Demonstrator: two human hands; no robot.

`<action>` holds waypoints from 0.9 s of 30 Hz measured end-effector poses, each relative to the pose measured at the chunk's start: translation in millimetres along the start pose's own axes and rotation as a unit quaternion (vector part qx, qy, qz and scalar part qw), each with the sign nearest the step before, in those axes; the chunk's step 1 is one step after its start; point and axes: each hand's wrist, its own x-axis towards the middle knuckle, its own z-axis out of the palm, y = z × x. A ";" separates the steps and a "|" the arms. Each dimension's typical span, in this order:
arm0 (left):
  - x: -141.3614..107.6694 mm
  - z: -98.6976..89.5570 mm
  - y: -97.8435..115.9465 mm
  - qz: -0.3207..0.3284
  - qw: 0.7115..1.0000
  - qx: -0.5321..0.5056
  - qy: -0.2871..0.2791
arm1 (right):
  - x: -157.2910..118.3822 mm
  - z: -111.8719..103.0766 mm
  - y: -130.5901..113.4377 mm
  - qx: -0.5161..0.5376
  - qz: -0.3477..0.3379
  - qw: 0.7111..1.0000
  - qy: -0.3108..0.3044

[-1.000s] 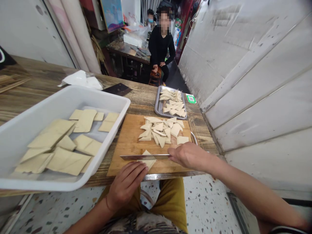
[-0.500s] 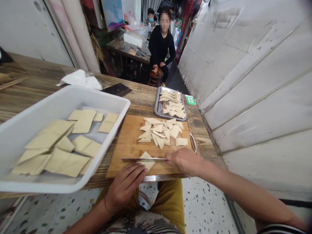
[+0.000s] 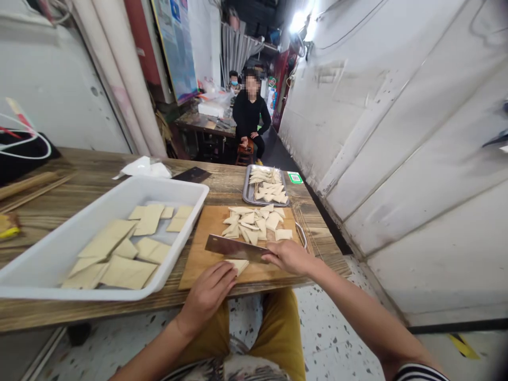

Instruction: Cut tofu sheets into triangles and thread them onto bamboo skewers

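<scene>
A narrow room runs ahead, with a scuffed white panel wall (image 3: 397, 159) along one side and a speckled stone floor (image 3: 329, 338) below a long wooden table (image 3: 79, 172). The person's right hand (image 3: 289, 257) is closed firmly around the handle of a steel cleaver (image 3: 234, 248), hiding most of the handle, and the tilted blade lies over a small pale tofu piece (image 3: 238, 266). The left hand (image 3: 208, 296) is open with slightly curved fingers, and its fingertips (image 3: 232, 275) sit at or against that piece, though the exact contact is hard to see. The piece lies near the front edge of a wooden cutting board (image 3: 210, 227), and just beyond the blade is a loose heap of tofu triangles (image 3: 250, 225). To the left of the board stands a white plastic tub (image 3: 166, 183) holding larger flat tofu slices (image 3: 127, 272). Past the board, a steel tray (image 3: 246, 190) holds more triangles (image 3: 266, 185). Farther along the table lie a crumpled white bag (image 3: 145, 168) and a dark flat board (image 3: 192, 174). Well beyond the table, a person in black (image 3: 249, 111) sits on a low stool, and another person (image 3: 234, 82) is behind them.
</scene>
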 end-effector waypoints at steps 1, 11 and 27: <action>2.0 0.3 -0.1 -0.011 1.000 0.005 0.002 | 0.4 -0.9 -0.6 0.006 0.010 1.000 0.010; 26.5 5.7 -6.1 -0.087 0.990 0.027 -0.103 | -5.7 -10.4 -6.0 -0.025 0.134 0.989 0.064; 67.2 25.0 -43.5 -0.040 0.995 0.081 -0.047 | -25.5 3.9 0.8 -0.110 0.237 0.962 0.084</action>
